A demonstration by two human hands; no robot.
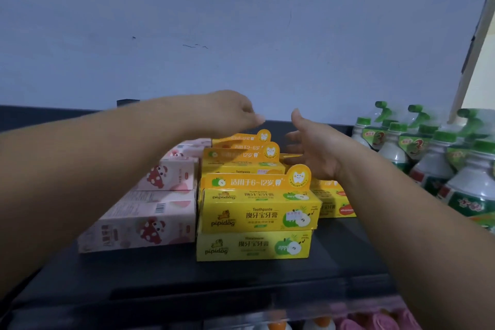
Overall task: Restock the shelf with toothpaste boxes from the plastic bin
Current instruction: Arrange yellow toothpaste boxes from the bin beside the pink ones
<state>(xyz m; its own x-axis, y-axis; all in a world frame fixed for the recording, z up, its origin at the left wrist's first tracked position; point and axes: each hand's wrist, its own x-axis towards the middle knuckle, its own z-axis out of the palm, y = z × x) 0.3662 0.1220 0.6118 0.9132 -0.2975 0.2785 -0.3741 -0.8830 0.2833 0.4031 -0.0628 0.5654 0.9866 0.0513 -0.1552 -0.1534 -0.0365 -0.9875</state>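
Observation:
Yellow toothpaste boxes [257,215] stand stacked in rows on the dark shelf [166,273], with more yellow boxes [334,201] behind to the right. Pink toothpaste boxes [139,225] are stacked to their left. My left hand [227,112] hovers above the back yellow boxes, fingers curled loosely, holding nothing. My right hand [313,150] is open with fingers spread, just right of the back yellow boxes; its fingertips look close to a box edge, and I cannot tell whether they touch. The plastic bin is out of view.
Green-capped bottles [428,158] crowd the shelf's right end. A grey-blue wall [241,48] rises behind the shelf. Below the front edge, a lower level shows pink and orange-white items [321,324]. Bare shelf surface lies in front of the boxes.

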